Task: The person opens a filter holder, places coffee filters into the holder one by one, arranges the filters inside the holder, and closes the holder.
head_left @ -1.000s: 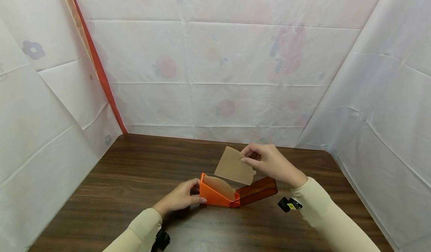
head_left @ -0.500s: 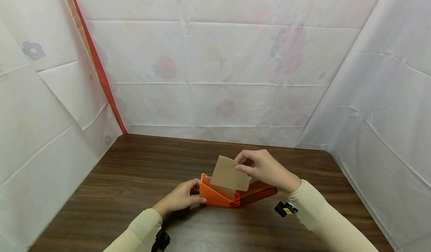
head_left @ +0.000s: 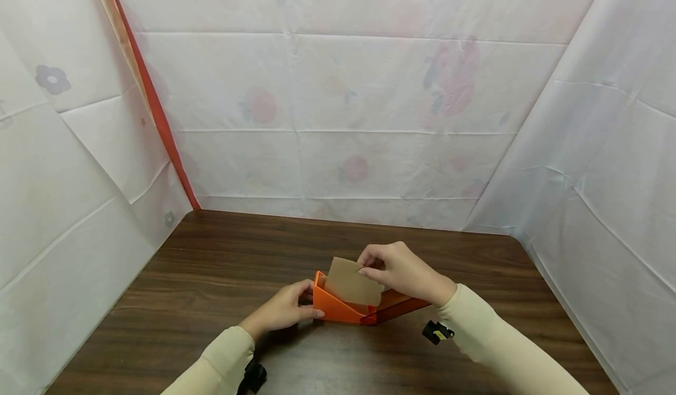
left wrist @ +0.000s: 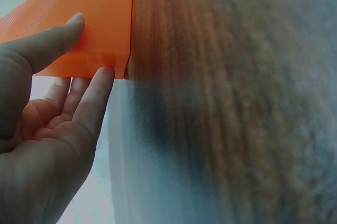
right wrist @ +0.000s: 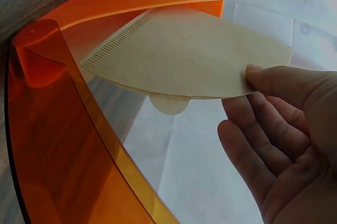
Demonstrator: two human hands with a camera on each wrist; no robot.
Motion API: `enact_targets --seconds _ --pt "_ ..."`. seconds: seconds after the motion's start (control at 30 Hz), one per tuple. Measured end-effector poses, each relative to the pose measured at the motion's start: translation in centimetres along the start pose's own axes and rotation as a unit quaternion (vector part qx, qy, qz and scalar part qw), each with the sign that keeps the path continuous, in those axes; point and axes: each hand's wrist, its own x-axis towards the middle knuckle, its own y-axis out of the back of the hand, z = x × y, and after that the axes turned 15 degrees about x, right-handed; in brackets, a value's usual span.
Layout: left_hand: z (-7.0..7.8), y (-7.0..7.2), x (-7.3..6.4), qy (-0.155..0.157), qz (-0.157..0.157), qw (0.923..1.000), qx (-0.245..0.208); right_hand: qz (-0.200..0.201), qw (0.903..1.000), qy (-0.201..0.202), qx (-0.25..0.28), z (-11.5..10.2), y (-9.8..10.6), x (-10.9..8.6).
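Between the thumb and fingers of my right hand [head_left: 409, 272] is a brown paper coffee filter [head_left: 352, 282], pinched near its upper edge. In the right wrist view, the filter's crimped edge [right wrist: 121, 37] reaches into an orange filter box [right wrist: 142, 0], and a small rounded tab sticks out below. The box's translucent dark-orange lid [head_left: 396, 306] is swung open to the right. My left hand [head_left: 282, 310] grips the left end of the box, thumb on the front wall and fingertips at the end wall, as the left wrist view shows. The box's inside is partly hidden.
The box stands on a dark wood-grain table [head_left: 222, 266]. Pale printed sheets [head_left: 338, 119] hang behind and at both sides, with a red strip [head_left: 158, 113] at the left corner. Black wrist cameras [head_left: 437, 332] sit on the sleeves.
My right hand has moved down and left, bringing the coffee filter from above the box into its opening. The left hand and the box have stayed in place.
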Motion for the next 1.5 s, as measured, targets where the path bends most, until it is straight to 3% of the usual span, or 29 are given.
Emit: enact_targets --seconds 0.33,0.67,1.17,1.5 --pt "-0.2 0.0 0.0 -0.005 0.002 0.9999 0.009 -0.014 0.9994 -0.022 0.023 0.8 -1.2 0.3" --pt "0.0 0.0 -0.1 -0.005 0.004 0.9999 0.01 -0.014 0.9995 -0.029 -0.001 1.1 -2.4 0.6" --pt "-0.3 0.0 0.0 0.002 -0.009 0.9998 0.018 -0.031 0.9992 -0.025 0.004 2.2 -4.0 0.8" --pt "-0.2 0.1 0.1 0.001 -0.01 0.9998 0.015 -0.042 0.9978 -0.05 -0.007 2.7 -4.9 0.8"
